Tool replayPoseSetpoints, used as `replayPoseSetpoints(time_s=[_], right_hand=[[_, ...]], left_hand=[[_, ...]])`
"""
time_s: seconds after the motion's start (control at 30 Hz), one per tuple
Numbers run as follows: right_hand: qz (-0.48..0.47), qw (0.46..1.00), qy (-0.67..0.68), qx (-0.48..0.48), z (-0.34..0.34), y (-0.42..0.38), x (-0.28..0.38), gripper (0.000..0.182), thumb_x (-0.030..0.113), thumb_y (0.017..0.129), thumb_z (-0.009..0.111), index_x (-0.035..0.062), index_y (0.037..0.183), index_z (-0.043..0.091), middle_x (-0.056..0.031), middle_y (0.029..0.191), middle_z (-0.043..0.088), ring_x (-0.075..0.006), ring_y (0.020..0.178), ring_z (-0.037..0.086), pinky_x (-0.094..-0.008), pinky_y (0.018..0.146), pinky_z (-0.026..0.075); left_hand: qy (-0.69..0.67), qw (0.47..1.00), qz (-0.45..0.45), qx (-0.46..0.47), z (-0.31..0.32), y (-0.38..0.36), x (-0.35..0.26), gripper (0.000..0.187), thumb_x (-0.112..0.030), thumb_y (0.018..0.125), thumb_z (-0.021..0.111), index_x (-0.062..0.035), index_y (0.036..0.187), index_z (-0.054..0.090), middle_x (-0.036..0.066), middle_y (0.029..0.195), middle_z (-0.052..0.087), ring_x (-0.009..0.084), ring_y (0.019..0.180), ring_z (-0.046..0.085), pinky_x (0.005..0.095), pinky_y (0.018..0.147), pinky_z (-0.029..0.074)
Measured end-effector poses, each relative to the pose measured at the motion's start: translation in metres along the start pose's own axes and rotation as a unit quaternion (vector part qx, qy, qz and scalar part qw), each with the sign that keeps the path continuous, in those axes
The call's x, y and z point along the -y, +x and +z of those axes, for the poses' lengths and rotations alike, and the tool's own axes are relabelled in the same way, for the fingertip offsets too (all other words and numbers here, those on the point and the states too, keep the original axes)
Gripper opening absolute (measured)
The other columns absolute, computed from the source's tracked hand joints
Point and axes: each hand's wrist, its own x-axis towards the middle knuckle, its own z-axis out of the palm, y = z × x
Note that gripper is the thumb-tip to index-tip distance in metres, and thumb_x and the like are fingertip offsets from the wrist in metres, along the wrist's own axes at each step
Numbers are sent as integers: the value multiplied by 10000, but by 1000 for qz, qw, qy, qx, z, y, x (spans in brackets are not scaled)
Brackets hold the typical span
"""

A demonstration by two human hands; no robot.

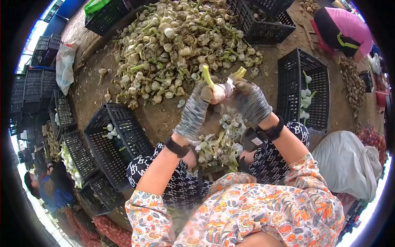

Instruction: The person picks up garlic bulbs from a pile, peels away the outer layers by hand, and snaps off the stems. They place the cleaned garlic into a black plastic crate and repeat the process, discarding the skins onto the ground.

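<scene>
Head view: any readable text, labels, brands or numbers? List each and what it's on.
None readable.
White marks repeated across the dark trousers: may be letters, too small and blurred to read.
Black crates, gloves, both hands' wrist straps, garlic bulb: no legible text.

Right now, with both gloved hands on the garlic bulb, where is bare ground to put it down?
Bare earth shows between the garlic pile and the left crate, and between the pile and the right crate. The ground at the knees is crowded with peelings. The left hand and right hand hold the bulb.
</scene>
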Motion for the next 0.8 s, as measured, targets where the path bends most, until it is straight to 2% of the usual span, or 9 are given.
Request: replayPoseSetpoints(time_s=[0.2, 0.3, 0.43, 0.5, 0.53, 0.6, 0.7, 0.73, 0.8], right_hand=[[-196, 940, -281, 5, 5, -10, -14, 206, 146, 866, 489, 4, 1000, 556, -66, 986, 567, -142, 837, 563, -241, 736, 444], [-369, 813, -450, 20, 11, -2, -20, 191, 83, 816, 512, -11, 976, 556, -120, 1053, 537, -180, 861, 566, -263, 765, 449], [-406, 733, -545, 31, 9, -3, -22, 234, 24, 727, 562, -18, 957, 553, -168, 1076, 523, -220, 907, 566, -302, 774, 464], [-268, 883, -386, 4, 7, -6, -21, 172, 87, 823, 522, -4, 967, 547, -129, 1006, 563, -211, 903, 574, -302, 748, 484], [-226, 926, -302, -12, 12, -8, -6, 171, 106, 843, 509, 1, 974, 545, -120, 983, 572, -212, 885, 580, -305, 737, 490], [-64, 996, -63, 31, 19, -12, 18, 190, 155, 878, 480, 16, 997, 531, -95, 902, 594, -200, 770, 590, -296, 643, 504], [74, 975, 180, 105, -9, 4, 20, 203, 174, 863, 520, 17, 992, 528, -106, 858, 597, -191, 710, 585, -276, 572, 487], [82, 978, 161, 101, -11, 3, 24, 188, 168, 843, 547, 31, 971, 533, -99, 851, 600, -156, 709, 584, -247, 545, 466], [67, 982, -173, 26, -6, 2, 29, 239, 161, 828, 558, 45, 1036, 529, -114, 882, 602, -188, 752, 593, -280, 592, 483]], left_hand=[[200, 967, 104, -115, 7, 0, -15, 357, -102, 769, 677, 4, 1088, 558, 64, 1006, 592, 103, 888, 552, 234, 771, 463], [224, 962, 88, -125, 5, 0, -13, 318, -69, 775, 661, 2, 1073, 572, 77, 1009, 597, 112, 897, 557, 235, 793, 457], [108, 985, 45, -127, 9, 0, -11, 248, -39, 787, 635, 9, 1028, 596, 80, 1015, 596, 107, 897, 558, 229, 795, 452], [117, 985, 12, -125, 1, 2, -11, 219, -23, 798, 616, 14, 1013, 601, 75, 1019, 596, 110, 898, 559, 235, 801, 450], [216, 965, 109, -98, -2, 4, -10, 176, -30, 816, 596, 10, 986, 615, 60, 1010, 605, 118, 889, 564, 245, 805, 449], [246, 960, 128, -42, -2, 3, -9, 221, -94, 827, 603, 1, 1026, 599, 62, 995, 607, 112, 862, 569, 239, 756, 461], [69, 996, 47, -3, 13, -5, -17, 301, -163, 814, 631, -11, 1067, 575, 73, 1023, 603, 137, 899, 581, 258, 770, 478], [8, 1000, 15, 1, 13, -6, -17, 314, -167, 810, 635, -15, 1076, 570, 77, 1025, 604, 146, 906, 585, 263, 776, 483], [-73, 997, -17, -20, 15, -6, -21, 342, -161, 805, 637, -25, 1106, 548, 94, 1025, 608, 176, 931, 594, 286, 790, 501]])
